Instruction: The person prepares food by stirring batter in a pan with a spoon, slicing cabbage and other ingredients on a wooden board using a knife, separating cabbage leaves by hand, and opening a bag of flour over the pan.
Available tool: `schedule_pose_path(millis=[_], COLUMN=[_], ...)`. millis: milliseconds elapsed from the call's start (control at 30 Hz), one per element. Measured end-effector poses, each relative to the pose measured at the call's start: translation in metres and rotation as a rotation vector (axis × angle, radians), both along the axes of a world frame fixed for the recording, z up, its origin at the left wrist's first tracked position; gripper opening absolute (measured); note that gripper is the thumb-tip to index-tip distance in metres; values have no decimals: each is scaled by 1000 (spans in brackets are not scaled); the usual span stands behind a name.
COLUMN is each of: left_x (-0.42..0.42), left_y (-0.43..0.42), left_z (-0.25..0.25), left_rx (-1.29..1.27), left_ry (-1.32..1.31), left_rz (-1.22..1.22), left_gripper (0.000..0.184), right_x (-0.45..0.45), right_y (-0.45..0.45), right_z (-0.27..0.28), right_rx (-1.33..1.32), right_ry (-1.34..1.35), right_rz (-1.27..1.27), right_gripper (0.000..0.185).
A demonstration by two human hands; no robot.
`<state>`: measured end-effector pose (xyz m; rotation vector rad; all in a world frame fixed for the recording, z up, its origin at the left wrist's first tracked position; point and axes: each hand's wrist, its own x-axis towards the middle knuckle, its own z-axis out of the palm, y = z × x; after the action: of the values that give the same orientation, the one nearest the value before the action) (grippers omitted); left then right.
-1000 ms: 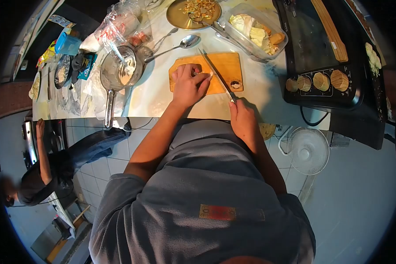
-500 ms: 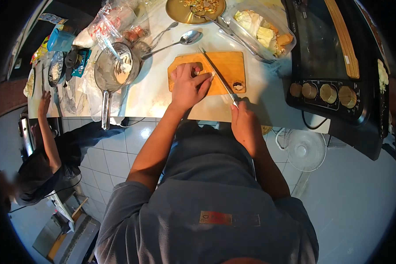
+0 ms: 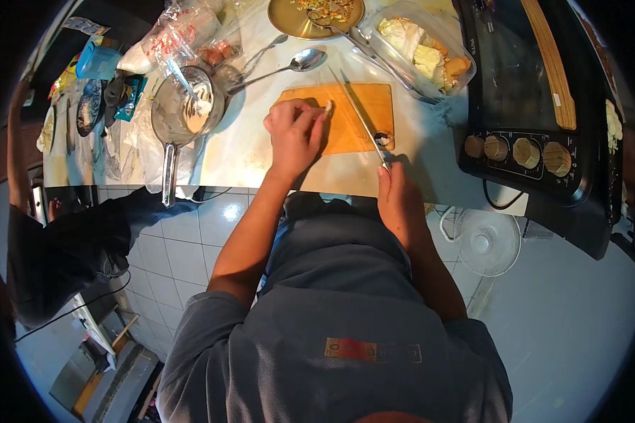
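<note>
Over the left side of the wooden cutting board (image 3: pixel 363 106), my left hand (image 3: pixel 293 137) has its fingers bent and pinched together. A small whitish piece of food (image 3: pixel 329 106) shows at its fingertips; its kind is too small to make out. My right hand (image 3: pixel 400 194) is closed round the handle of a long knife (image 3: pixel 360 116). The blade slants across the board toward its far edge, apart from my left hand. By the board's near right corner is a dark hole (image 3: pixel 382 139) with something pale at it.
Left of the board stand a saucepan (image 3: pixel 164 116) with creamy batter and a large spoon (image 3: pixel 305 60). Behind are a gold plate (image 3: pixel 281 17) of chopped food and a plastic container (image 3: pixel 466 81) with cabbage. A black stove (image 3: pixel 522 151) is at right; another person (image 3: pixel 56 254) stands at left.
My left hand has shifted left with the small piece, and the knife has moved right, away from it. The other person's arm has drawn back from the table at left.
</note>
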<state>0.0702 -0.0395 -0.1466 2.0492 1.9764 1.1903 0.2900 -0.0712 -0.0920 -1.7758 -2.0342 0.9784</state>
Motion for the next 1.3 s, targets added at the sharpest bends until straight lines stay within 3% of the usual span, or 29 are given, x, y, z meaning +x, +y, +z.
schedule_pose_path(millis=[100, 367, 700, 900, 1000, 1167, 1233, 1300], left_x=[-5, -5, -24, -5, 26, 47, 42, 25], left_y=[-2, -5, 18, 88, 141, 186, 169, 147], left_z=[1, 18, 12, 62, 86, 88, 92, 90], left_rx=[11, -140, -49, 37, 169, -18, 70, -149], left_ry=[29, 85, 304, -53, -43, -71, -122, 8], left_rz=[126, 38, -77, -136, -223, -109, -120, -90], left_gripper=[14, 17, 20, 19, 22, 28, 26, 23], right_x=[5, 10, 21, 44, 59, 74, 75, 75], right_y=[4, 7, 10, 3, -4, -10, -10, -8], right_z=[-2, -2, 5, 5, 3, 8, 5, 0], right_rx=[57, 9, 28, 66, 44, 35, 18, 71], right_ry=[0, -22, -4, 92, 78, 78, 75, 131], right_rz=[11, -11, -16, -107, -155, -207, -213, -195], right_gripper=[26, 28, 28, 28, 28, 28, 28, 27])
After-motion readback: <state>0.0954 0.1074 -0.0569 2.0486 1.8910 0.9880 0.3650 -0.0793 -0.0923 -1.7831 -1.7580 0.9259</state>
